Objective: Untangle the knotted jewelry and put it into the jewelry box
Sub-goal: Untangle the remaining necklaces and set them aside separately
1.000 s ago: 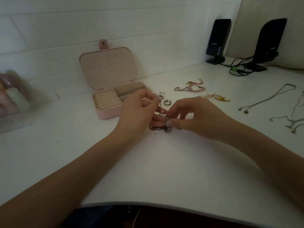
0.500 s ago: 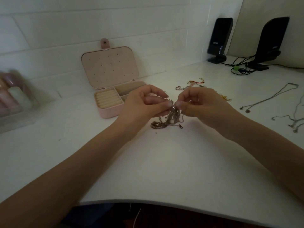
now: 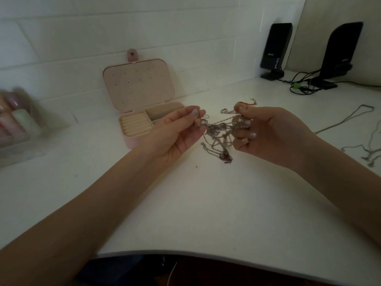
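Spread apart now, both hands pinch the knotted jewelry (image 3: 220,137) stretched between them above the table (image 3: 206,203).

Hidden, cropped and unresolved regions at the worktop (image 3: 206,203).

The left hand (image 3: 175,135) covers the front right corner of the jewelry box (image 3: 134,129); the right hand (image 3: 272,135) hides part of the bracelets (image 3: 227,111) lying behind it. Individual strands within the knotted jewelry (image 3: 218,137) are too fine and too dim to separate, and where the fingertips meet them is unclear. Bottles (image 3: 14,118) at the left edge are blurred and cropped. Chains (image 3: 369,149) at the right run out of view. Lettering on the nearer speaker (image 3: 275,50) is unreadable. A tiny speck (image 3: 196,167) on the worktop cannot be identified.
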`<state>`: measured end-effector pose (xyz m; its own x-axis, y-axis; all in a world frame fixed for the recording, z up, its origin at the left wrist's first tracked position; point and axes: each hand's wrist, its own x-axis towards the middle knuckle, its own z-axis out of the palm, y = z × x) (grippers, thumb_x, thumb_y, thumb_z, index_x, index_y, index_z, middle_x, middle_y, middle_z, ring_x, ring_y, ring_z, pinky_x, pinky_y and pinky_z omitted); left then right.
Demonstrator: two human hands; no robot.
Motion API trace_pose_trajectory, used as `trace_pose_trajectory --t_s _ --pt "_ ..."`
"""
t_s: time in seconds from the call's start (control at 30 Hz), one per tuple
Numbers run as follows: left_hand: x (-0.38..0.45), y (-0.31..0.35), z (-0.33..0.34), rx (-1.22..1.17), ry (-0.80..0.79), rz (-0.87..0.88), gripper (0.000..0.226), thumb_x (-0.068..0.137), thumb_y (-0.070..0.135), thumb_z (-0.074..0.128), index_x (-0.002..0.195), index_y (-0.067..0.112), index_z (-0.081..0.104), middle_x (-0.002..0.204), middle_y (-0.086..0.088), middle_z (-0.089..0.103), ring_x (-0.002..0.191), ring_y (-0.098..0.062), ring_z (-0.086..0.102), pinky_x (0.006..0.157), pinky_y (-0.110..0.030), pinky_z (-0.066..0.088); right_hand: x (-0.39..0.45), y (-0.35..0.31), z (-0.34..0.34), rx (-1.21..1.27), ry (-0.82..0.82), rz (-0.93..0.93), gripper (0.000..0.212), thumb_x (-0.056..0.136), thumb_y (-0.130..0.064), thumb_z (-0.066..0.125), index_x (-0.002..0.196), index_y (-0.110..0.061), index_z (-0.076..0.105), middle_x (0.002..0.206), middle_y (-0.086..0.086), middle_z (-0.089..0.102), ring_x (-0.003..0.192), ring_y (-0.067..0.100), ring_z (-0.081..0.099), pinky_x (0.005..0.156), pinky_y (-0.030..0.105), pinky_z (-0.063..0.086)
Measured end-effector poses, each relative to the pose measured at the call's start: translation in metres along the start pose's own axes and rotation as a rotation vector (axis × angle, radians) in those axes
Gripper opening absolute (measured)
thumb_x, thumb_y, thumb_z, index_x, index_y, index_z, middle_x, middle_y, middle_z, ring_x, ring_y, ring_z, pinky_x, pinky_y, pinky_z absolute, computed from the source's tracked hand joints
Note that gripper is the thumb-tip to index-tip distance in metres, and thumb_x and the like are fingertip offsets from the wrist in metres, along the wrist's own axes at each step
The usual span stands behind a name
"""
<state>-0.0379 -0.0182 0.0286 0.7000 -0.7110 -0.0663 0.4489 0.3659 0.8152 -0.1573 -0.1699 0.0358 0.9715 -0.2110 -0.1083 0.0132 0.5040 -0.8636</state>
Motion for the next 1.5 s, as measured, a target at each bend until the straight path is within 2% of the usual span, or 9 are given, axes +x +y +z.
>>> trace_pose_trajectory --t_s 0.1,0.23,0.4,0.57,0.73,1.0,1.13,1.27,1.5 --pt "0.002 0.002 -0.003 0.024 0.015 0.05 0.009 0.089 0.002 0.056 0.086 0.006 0.064 0.076 -0.003 0.07 0.066 -0.007 0.063 0.058 -0.019 0.056 -0.003 -0.004 0.001 -0.302 0.027 -0.021 0.011 0.09 -0.025 0.057 0.088 -0.015 0.059 0.058 -0.005 0.028 0.051 0.009 0.021 0.05 0.021 0.026" --pt "0.002 0.002 -0.004 0.165 0.014 0.177 0.006 0.089 0.001 0.058 0.09 0.004 0.063 0.075 -0.002 0.069 0.072 -0.01 0.064 0.071 -0.024 0.059 -0.005 -0.001 0.008 -1.043 0.123 -0.189 0.028 0.07 -0.049 0.069 0.085 -0.027 0.074 0.043 -0.01 0.035 0.041 0.004 0.03 0.046 0.012 0.028" --pt "-0.003 0.001 -0.001 0.206 0.014 0.206 0.007 0.087 0.0 0.06 0.086 0.005 0.064 0.077 -0.004 0.071 0.067 -0.009 0.065 0.072 -0.024 0.058 -0.005 0.004 0.01 -0.983 0.106 -0.318 0.019 0.073 -0.041 0.072 0.082 -0.025 0.078 0.041 -0.006 0.028 0.048 0.013 0.019 0.044 0.016 0.019" --pt "-0.004 0.0 0.004 0.173 -0.002 0.181 0.006 0.086 0.0 0.06 0.087 0.004 0.064 0.078 -0.004 0.073 0.067 -0.008 0.068 0.068 -0.021 0.057 -0.003 0.01 0.012 -1.074 0.102 -0.359 0.015 0.073 -0.04 0.077 0.083 -0.028 0.076 0.035 -0.01 0.034 0.038 0.007 0.019 0.044 0.017 0.017" --pt "-0.006 -0.001 0.005 0.194 -0.047 0.171 0.009 0.085 -0.002 0.058 0.086 0.005 0.064 0.077 -0.004 0.072 0.068 -0.009 0.068 0.066 -0.02 0.057 0.0 0.017 0.013 -1.035 0.095 -0.366 0.009 0.08 -0.026 0.076 0.077 -0.018 0.074 0.032 -0.011 0.034 0.035 0.005 0.019 0.042 0.014 0.02" --pt "-0.005 -0.006 0.001 0.747 -0.113 0.306 0.021 0.093 0.005 0.056 0.09 0.021 0.07 0.08 0.008 0.068 0.073 -0.001 0.059 0.07 -0.015 0.045 0.006 0.016 0.004 -0.914 0.146 -0.426 0.011 0.085 -0.016 0.07 0.083 -0.006 0.067 0.046 -0.005 0.032 0.045 0.007 0.024 0.047 0.018 0.021" --pt "-0.008 -0.005 0.0 0.898 -0.145 0.443 0.018 0.081 0.003 0.071 0.09 0.018 0.071 0.074 0.016 0.067 0.077 -0.003 0.062 0.076 -0.021 0.052 0.007 0.019 0.004 -0.908 0.133 -0.435 0.009 0.086 -0.018 0.069 0.084 -0.009 0.068 0.066 0.006 0.052 0.062 0.015 0.04 0.057 0.022 0.032" --pt "-0.005 -0.006 -0.003 0.994 -0.096 0.55 0.013 0.078 0.005 0.076 0.087 0.014 0.073 0.072 0.012 0.066 0.075 -0.011 0.062 0.072 -0.025 0.05 0.009 0.018 0.004 -0.888 0.182 -0.446 0.007 0.087 -0.017 0.066 0.082 -0.012 0.069 0.077 0.003 0.063 0.073 0.018 0.052 0.071 0.031 0.042" --pt "-0.001 -0.01 -0.006 1.11 -0.066 0.605 0.017 0.084 0.017 0.071 0.075 0.03 0.066 0.068 0.018 0.061 0.07 -0.005 0.057 0.068 -0.026 0.046 0.01 0.022 0.004 -1.091 0.251 -0.5 0.011 0.088 -0.02 0.063 0.077 -0.02 0.065 0.081 -0.009 0.067 0.074 0.01 0.06 0.068 0.017 0.045"
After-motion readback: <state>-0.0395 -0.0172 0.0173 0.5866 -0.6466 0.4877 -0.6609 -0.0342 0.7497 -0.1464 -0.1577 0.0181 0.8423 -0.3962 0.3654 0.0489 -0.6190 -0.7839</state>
